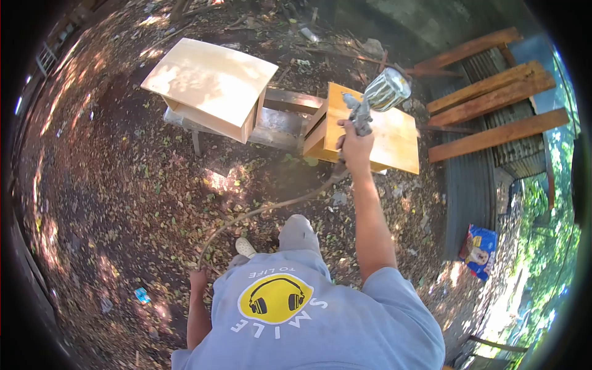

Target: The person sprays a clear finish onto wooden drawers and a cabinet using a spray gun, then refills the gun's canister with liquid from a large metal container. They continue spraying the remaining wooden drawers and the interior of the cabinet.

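Observation:
My right hand (356,147) is wrapped round the handle of a paint spray gun (361,116), held out in front of me. Its paint-streaked cup (388,90) appears over the far side of a yellowish-stained wooden cabinet (394,145). A hose (271,208) runs from the gun's handle down in a curve towards my left side. There my left hand (198,280), low beside my leg, is closed round the hose; its fingers are small in view. Left of the stained piece stands a pale, unstained wooden cabinet (213,77).
Both cabinets rest on a low bench (274,126). Stained boards (499,135) lie across corrugated metal sheets (468,191) at the right. A blue printed bag (478,251) lies near the sheets. Dry leaves cover the ground, with a small blue wrapper (142,295) at the left.

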A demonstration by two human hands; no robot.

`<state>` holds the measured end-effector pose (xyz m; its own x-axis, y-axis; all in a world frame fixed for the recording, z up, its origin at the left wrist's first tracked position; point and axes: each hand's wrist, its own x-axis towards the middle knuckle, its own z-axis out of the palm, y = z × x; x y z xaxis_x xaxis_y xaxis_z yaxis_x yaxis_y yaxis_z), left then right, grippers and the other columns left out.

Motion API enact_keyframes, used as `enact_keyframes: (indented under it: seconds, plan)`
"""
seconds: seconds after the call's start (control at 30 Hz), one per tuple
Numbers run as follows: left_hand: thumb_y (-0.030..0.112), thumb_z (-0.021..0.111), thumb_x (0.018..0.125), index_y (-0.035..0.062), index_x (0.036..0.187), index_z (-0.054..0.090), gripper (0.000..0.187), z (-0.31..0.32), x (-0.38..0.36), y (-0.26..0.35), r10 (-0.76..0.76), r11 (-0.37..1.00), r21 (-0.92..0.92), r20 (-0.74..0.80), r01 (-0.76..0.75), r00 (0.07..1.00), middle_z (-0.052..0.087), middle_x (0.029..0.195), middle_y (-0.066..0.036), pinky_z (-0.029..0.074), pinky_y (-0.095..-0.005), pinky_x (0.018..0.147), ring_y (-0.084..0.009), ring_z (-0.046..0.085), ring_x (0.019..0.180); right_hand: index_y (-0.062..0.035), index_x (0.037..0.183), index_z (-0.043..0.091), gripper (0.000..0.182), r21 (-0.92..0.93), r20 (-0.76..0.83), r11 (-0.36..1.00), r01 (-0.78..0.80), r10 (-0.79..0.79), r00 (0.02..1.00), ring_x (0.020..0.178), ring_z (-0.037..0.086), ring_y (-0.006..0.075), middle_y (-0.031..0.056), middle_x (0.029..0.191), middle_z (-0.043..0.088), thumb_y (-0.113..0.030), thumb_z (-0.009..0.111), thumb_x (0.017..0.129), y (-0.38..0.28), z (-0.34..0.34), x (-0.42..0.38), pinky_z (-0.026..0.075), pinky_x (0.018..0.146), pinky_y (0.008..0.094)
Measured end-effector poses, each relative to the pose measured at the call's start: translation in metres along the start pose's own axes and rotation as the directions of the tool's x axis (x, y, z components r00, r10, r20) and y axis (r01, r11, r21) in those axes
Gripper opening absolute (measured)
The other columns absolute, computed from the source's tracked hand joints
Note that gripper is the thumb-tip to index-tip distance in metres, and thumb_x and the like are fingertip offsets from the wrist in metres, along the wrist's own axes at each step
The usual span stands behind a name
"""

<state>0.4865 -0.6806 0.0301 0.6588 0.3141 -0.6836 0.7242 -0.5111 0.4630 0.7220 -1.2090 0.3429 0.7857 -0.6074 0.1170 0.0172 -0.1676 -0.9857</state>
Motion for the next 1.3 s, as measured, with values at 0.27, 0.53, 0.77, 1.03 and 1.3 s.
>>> enact_keyframes:
  seconds: [0.27, 0.53, 0.77, 1.03, 1.3]
  plan:
    - [0.02, 0.061, 0.087, -0.0039, 0.069, 0.059, 0.03, -0.086, 0.069, -0.006, -0.179, 0.968, -0.112, 0.314, 0.224, 0.932, 0.057, 0.06, -0.009, 0.042, -0.0356, 0.046, -0.0186, 0.055, 0.05, 0.0019, 0.11, 0.058, 0.026, 0.33, -0.146, 0.906, -0.263, 0.325, 0.934, 0.05, 0.062, 0.015, 0.0105, 0.087, 0.068, -0.021, 0.055, 0.098, 0.074, 0.092, -0.043, 0.046, 0.04, 0.0257]
    - [0.021, 0.06, 0.088, -0.0027, 0.07, 0.059, 0.03, -0.167, 0.08, 0.079, -0.12, 0.976, 0.214, 0.335, 0.048, 0.935, 0.056, 0.06, -0.008, 0.042, -0.0351, 0.047, -0.0182, 0.054, 0.051, 0.0044, 0.104, 0.059, 0.025, 0.141, -0.526, 0.989, -0.048, 0.116, 0.842, 0.075, 0.06, 0.0137, 0.0077, 0.086, 0.067, -0.019, 0.057, 0.096, 0.113, 0.16, 0.022, 0.047, 0.071, 0.0286]
    - [0.022, 0.059, 0.089, -0.0017, 0.071, 0.058, 0.031, -0.225, 0.145, 0.153, -0.139, 0.965, 0.259, 0.357, 0.045, 0.924, 0.055, 0.06, -0.008, 0.041, -0.0346, 0.047, -0.0179, 0.054, 0.052, 0.0058, 0.113, 0.055, 0.029, 0.043, -0.639, 0.998, -0.055, 0.07, 0.766, 0.083, 0.062, 0.0165, 0.0115, 0.091, 0.067, -0.018, 0.058, 0.096, 0.11, 0.209, 0.055, 0.047, 0.078, 0.0295]
    - [0.023, 0.059, 0.091, -0.0005, 0.071, 0.058, 0.031, -0.299, 0.238, 0.216, -0.177, 0.94, 0.342, 0.439, 0.019, 0.881, 0.054, 0.061, -0.007, 0.04, -0.0341, 0.047, -0.0175, 0.053, 0.053, -0.0057, 0.136, 0.048, 0.047, -0.006, -0.733, 0.963, -0.268, 0.178, 0.656, 0.093, 0.064, 0.027, 0.0215, 0.104, 0.065, -0.025, 0.058, 0.095, 0.071, 0.236, 0.011, 0.048, 0.081, 0.0377]
    - [0.024, 0.058, 0.092, 0.0006, 0.072, 0.057, 0.031, -0.353, 0.36, 0.281, -0.276, 0.912, 0.407, 0.505, 0.056, 0.818, 0.053, 0.061, -0.006, 0.04, -0.0336, 0.047, -0.0171, 0.052, 0.053, 0.0018, 0.12, 0.055, 0.032, -0.094, -0.86, 0.955, -0.28, 0.063, 0.506, 0.082, 0.057, 0.0159, 0.0092, 0.091, 0.063, -0.016, 0.06, 0.094, 0.066, 0.289, -0.1, 0.047, 0.075, 0.0312]
